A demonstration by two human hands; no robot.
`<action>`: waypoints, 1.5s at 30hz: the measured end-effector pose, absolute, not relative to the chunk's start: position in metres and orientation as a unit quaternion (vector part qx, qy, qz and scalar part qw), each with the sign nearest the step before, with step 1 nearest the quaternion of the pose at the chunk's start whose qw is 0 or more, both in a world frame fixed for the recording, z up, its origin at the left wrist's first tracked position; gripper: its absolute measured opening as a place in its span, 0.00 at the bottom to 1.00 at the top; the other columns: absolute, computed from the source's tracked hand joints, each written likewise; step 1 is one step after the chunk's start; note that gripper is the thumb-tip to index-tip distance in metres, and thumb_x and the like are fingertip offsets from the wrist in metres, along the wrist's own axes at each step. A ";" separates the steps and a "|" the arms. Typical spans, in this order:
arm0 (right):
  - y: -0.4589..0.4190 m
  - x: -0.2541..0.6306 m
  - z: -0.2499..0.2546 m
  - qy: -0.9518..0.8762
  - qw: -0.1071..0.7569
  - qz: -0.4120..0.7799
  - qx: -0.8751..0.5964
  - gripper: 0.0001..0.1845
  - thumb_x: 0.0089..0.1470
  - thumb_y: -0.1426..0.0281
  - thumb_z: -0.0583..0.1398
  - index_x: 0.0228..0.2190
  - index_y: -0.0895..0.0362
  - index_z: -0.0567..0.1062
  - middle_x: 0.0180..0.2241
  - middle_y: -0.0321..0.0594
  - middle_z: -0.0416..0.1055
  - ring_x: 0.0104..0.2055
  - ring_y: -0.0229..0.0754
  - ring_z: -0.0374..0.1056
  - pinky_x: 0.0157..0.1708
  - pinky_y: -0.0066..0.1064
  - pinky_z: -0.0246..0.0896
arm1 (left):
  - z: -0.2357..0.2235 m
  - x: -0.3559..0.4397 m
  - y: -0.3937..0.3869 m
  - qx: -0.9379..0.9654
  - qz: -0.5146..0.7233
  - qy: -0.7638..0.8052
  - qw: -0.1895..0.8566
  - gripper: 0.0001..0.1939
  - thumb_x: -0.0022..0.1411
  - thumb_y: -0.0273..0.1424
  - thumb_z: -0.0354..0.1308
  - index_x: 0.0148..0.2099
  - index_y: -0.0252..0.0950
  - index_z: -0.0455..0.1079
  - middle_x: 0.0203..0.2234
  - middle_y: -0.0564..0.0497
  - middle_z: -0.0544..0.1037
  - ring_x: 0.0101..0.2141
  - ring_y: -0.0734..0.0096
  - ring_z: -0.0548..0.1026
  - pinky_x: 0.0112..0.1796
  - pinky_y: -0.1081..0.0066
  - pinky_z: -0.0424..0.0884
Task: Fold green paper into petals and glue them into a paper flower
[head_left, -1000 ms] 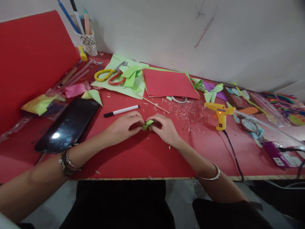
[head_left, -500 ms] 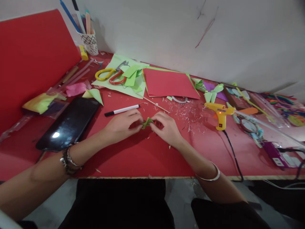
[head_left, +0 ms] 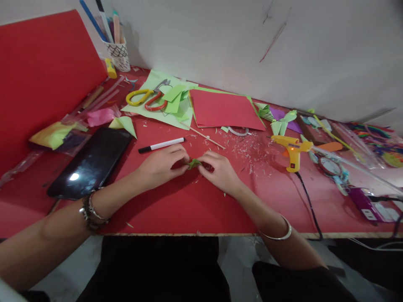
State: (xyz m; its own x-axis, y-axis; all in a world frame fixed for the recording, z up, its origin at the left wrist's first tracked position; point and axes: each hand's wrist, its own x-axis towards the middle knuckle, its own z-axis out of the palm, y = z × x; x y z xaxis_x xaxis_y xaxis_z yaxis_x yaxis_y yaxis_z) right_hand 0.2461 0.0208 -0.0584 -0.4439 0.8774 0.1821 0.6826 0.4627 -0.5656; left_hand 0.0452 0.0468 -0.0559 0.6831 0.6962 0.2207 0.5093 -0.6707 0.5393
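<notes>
A small folded piece of green paper (head_left: 193, 163) lies low over the red table (head_left: 189, 205), pinched from both sides. My left hand (head_left: 162, 163) grips its left end with curled fingers. My right hand (head_left: 218, 167) grips its right end, fingers bent and pressed on the paper. Most of the piece is hidden under my fingertips. A black-capped white marker (head_left: 161, 145) lies just behind my left hand.
A black tablet (head_left: 91, 161) lies at the left. Yellow and red scissors (head_left: 145, 98) rest on green paper, beside a red sheet (head_left: 222, 110). A yellow glue gun (head_left: 291, 149) stands at the right with its cord running to the edge. A pen cup (head_left: 118, 54) stands at the back left.
My hands have stayed in place while the fingers worked the green paper, which now lies flatter and more hidden between them.
</notes>
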 end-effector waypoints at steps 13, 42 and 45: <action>0.019 0.244 -0.058 -0.795 0.260 0.267 -0.479 0.05 0.50 0.71 0.55 0.30 0.57 0.70 0.25 0.34 0.66 0.25 0.32 0.59 0.26 0.25 0.53 | -0.055 0.046 0.045 0.889 0.201 0.355 0.210 0.05 0.58 0.32 0.52 0.34 0.35 0.65 0.33 0.52 0.70 0.33 0.72 0.69 0.35 0.72 0.65; 0.017 0.248 -0.048 -0.797 0.193 0.362 -0.443 0.13 0.45 0.65 0.61 0.33 0.56 0.66 0.25 0.31 0.63 0.24 0.32 0.56 0.25 0.25 0.51 | -0.046 0.047 0.039 0.896 0.220 0.317 0.218 0.12 0.55 0.36 0.54 0.42 0.36 0.63 0.36 0.50 0.71 0.37 0.68 0.70 0.38 0.71 0.65; 0.017 0.247 -0.048 -0.795 0.190 0.366 -0.445 0.13 0.44 0.65 0.62 0.32 0.56 0.65 0.25 0.31 0.63 0.25 0.32 0.56 0.25 0.25 0.50 | -0.047 0.048 0.038 0.899 0.229 0.303 0.220 0.10 0.56 0.34 0.54 0.40 0.37 0.64 0.35 0.51 0.71 0.35 0.70 0.69 0.36 0.72 0.65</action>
